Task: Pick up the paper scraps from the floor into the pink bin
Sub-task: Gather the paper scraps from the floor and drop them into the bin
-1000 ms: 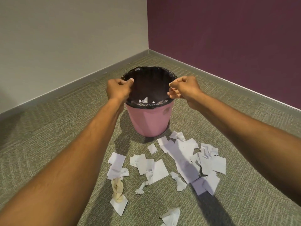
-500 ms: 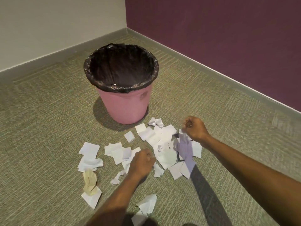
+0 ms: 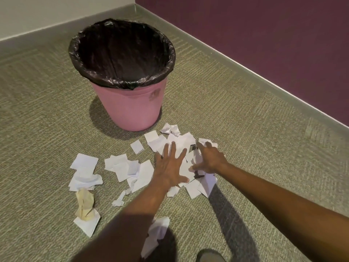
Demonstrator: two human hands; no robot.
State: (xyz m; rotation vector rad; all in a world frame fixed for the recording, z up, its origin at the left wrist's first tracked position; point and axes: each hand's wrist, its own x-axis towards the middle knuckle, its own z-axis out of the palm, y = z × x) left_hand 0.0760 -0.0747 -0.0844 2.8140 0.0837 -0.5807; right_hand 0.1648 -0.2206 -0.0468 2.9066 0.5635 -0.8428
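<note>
The pink bin (image 3: pixel 132 108), lined with a black bag (image 3: pixel 120 52), stands upright on the carpet. In front of it lie several white paper scraps (image 3: pixel 128 167), spread left to right. My left hand (image 3: pixel 170 165) rests flat, fingers spread, on the right part of the pile. My right hand (image 3: pixel 209 157) lies just to its right with fingers apart, pressing on scraps beside it. A crumpled yellowish scrap (image 3: pixel 85 205) lies at the left end, and a white scrap (image 3: pixel 156 231) sits near my left forearm.
A purple wall (image 3: pixel 264 44) with a grey baseboard runs along the right, and a pale wall meets it at the corner behind the bin. Green-grey carpet (image 3: pixel 37 110) surrounds the pile. A shoe tip (image 3: pixel 209 256) shows at the bottom edge.
Both hands came down from the bin's rim to the scraps. Since half a second ago they opened from curled to spread flat and drew together on the right part of the pile.
</note>
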